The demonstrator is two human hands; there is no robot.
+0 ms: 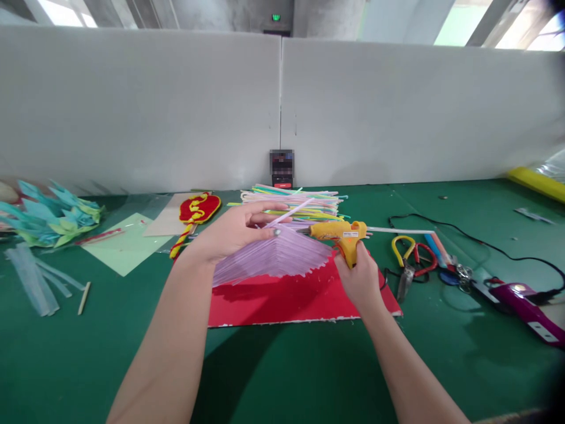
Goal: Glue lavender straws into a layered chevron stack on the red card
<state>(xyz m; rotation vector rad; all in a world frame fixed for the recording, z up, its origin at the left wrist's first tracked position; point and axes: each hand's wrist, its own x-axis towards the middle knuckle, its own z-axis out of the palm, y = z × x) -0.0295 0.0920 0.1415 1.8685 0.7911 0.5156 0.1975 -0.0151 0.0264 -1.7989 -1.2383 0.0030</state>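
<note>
Looking down on a green-covered desk (pixel 282 377), walled off at the back by white partition panels (pixel 132 106), with roof beams, skylights and a small green sign (pixel 276 17) way up behind. Loads of craft stuff spread about: teal and green paper leaves (pixel 48 215) far left, clear glue sticks (pixel 30 280) and a pale green sheet (pixel 123 244) nearer in, a red-and-gold ornament (pixel 198 209) just beyond that sheet, a heap of pastel straws (pixel 300 200) at the back middle. Over on the right, yellow- and red-handled scissors (pixel 406 265), a purple tool (pixel 525 303) and a black cable (pixel 485 241) looping across.

Got the left hand (pixel 229 232) stretched in from bottom left, palm down over a fan of lilac straws (pixel 273 259), pinching one loose lilac straw (pixel 293 211) between thumb and fingertips. Fan lying on a red board (pixel 286 303), flat on the middle of the desk. Got the right hand (pixel 359 277) in from bottom right, closed around the grip of a yellow hot glue gun (pixel 339 232), nozzle pointing left at the top edge of the fan, just beside the left fingertips, glue stick poking out the back.

Can't read the orange sticker on the gun, too small. Same for the little black box (pixel 281 171) against the partition, label blurred out.
</note>
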